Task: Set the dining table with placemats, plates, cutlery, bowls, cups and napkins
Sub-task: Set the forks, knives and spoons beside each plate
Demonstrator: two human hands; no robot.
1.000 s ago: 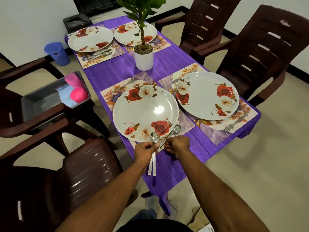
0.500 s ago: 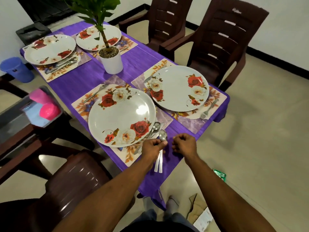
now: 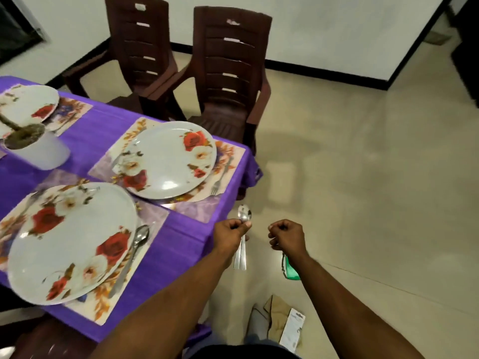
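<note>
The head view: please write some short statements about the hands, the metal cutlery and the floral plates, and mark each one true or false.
1. The left hand grips metal spoons. True.
2. The right hand holds a fork. False: its fingers are curled and no cutlery shows in it.
3. A metal spoon lies on the placemat beside the nearest round floral plate. True.
4. The second floral plate has no cutlery beside it. False: a metal fork lies by it.
</note>
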